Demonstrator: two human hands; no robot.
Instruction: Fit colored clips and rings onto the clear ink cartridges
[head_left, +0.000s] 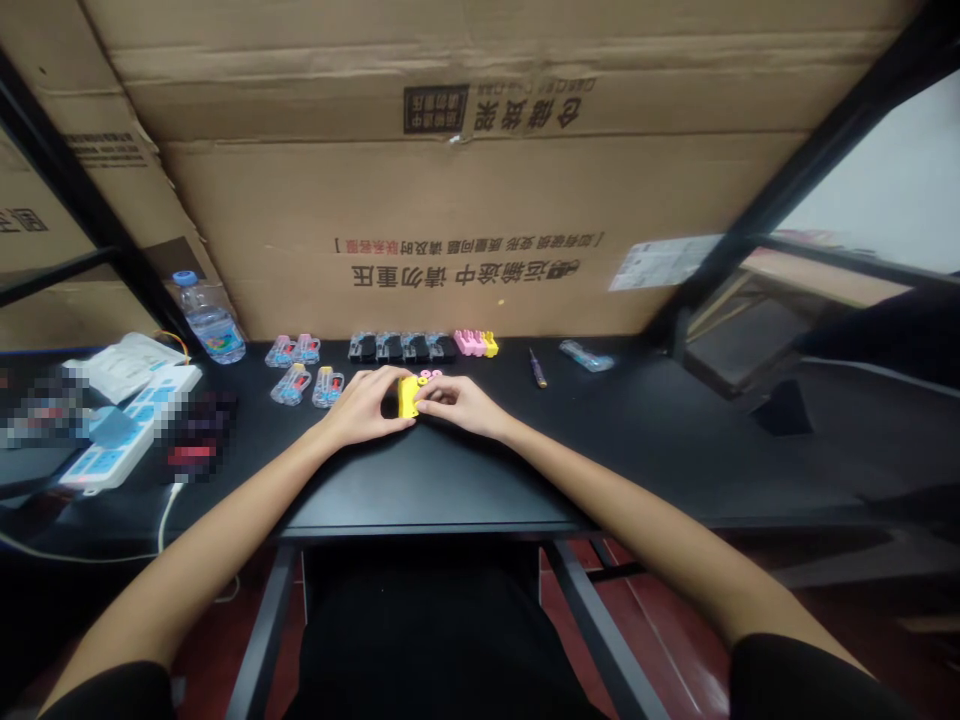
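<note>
On the black desk (420, 480), my left hand (366, 405) and my right hand (457, 403) meet around a small yellow plastic part (409, 397), and both grip it from the sides. Small pink pieces (429, 376) show just above it, by my right fingertips. Beyond my left hand lie several clear plastic parts with red and blue insides (291, 384). Behind my hands stands a row of black-and-clear parts (401, 347), and to its right are pink and yellow pieces (474, 343).
A small screwdriver (538, 368) and a clear plastic piece (586, 355) lie to the right. At the left are a water bottle (208, 318), a white power strip (127, 430) and a white packet (124, 365). A cardboard sheet (450, 200) stands behind the desk.
</note>
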